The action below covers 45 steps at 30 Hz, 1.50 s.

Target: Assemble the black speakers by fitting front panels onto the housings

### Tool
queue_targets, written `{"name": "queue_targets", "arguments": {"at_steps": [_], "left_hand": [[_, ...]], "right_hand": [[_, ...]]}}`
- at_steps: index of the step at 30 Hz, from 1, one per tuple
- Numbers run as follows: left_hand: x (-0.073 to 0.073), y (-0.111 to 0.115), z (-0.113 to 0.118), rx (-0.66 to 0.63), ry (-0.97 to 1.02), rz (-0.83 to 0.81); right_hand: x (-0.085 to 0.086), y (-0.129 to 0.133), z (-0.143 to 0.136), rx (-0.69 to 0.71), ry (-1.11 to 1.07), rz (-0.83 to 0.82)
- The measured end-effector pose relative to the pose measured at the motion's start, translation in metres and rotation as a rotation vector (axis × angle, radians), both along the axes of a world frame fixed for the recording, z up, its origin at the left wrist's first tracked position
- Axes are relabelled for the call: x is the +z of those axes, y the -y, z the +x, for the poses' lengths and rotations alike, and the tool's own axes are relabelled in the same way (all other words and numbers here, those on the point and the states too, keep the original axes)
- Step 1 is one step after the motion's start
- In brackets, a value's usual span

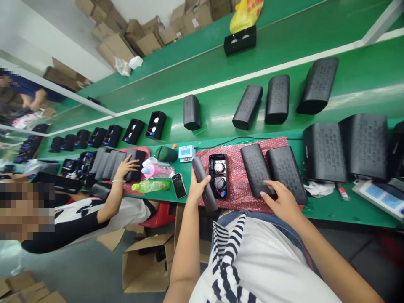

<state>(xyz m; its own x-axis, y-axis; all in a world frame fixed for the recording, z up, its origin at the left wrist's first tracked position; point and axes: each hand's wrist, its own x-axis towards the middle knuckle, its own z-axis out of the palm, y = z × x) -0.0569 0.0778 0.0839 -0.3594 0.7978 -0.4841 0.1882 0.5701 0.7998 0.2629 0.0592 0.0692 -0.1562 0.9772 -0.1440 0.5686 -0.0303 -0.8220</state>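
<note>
Red bubble wrap covers the work area in the head view, the only view, on a green bench. The open black case lies on this wrap in front of the person, with two round speaker drivers exposed. The left hand is closed round a dark shell, tilted just to the left of the case. The right hand has its thumb and fingers part-spread at the lower end of a textured cover; whether it grips cannot be told.

The step in hand appears to be the handling of shell and cover beside the open case. The next move seems to call for a steady left grip and a sure right hold on the cover's edge, clear of the exposed drivers.

Counted: one open case on the wrap; one shell in the left hand; two textured covers on the wrap, the second just right of the first; four closed units on the green belt; one phone. The open cases farther left on the belt blur together, too small to count surely.
</note>
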Motion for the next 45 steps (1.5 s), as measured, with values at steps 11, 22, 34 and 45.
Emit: {"name": "queue_targets", "arguments": {"at_steps": [11, 22, 34, 45], "left_hand": [[-0.049, -0.042, 0.065, -0.289, -0.887, -0.355], [-0.047, -0.047, 0.078, -0.349, -1.002, -0.414], [-0.056, -0.045, 0.064, -0.361, -0.929, -0.407], [-0.069, -0.041, 0.010, -0.341, -0.609, -0.245]], "right_hand": [[-0.010, -0.003, 0.014, 0.073, 0.103, 0.141], [-0.052, -0.027, -0.017, -0.087, 0.118, 0.018], [-0.061, -0.036, -0.037, -0.016, 0.353, -0.010], [-0.049, -0.039, -0.061, 0.034, 0.223, 0.074]]}}
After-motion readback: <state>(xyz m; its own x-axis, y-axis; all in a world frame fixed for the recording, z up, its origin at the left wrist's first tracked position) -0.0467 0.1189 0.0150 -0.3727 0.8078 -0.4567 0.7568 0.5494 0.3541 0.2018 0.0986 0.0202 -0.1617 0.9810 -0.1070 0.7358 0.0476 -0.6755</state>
